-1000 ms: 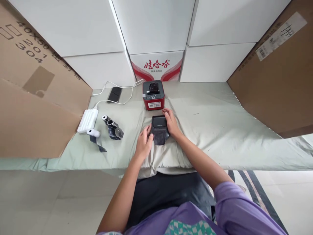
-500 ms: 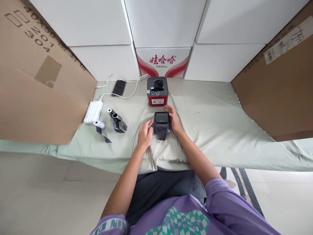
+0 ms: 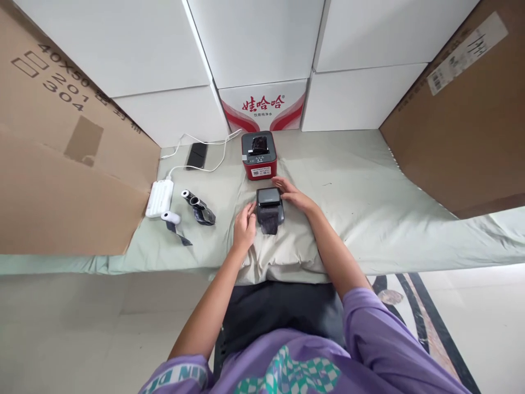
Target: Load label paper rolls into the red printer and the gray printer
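Observation:
A small black portable printer [image 3: 268, 196] sits on the cloth, a strip of black paper [image 3: 269, 221] hanging from its front. Its lid looks slightly raised at the front. My left hand [image 3: 245, 225] is open along the printer's left side, fingertips close to the casing; whether they touch is hard to tell. At the upper right corner, my right hand [image 3: 294, 195] has its fingers stretched out behind the lid and its thumb by the edge. Just behind stands a red and black label printer [image 3: 261, 171] with black paper on top.
To the left lie rolls with black paper [image 3: 203, 212], a smaller white roll [image 3: 171, 218], a white power bank [image 3: 159, 198] with a cable and a black phone [image 3: 197, 155]. Cardboard boxes [image 3: 463, 137] flank the cloth-covered table [image 3: 369, 191]; white boxes [image 3: 262, 44] stand behind.
My right hand has shifted from the printer's right side to its upper right corner. The lid looks a little higher at its front. My left hand stays beside the printer.

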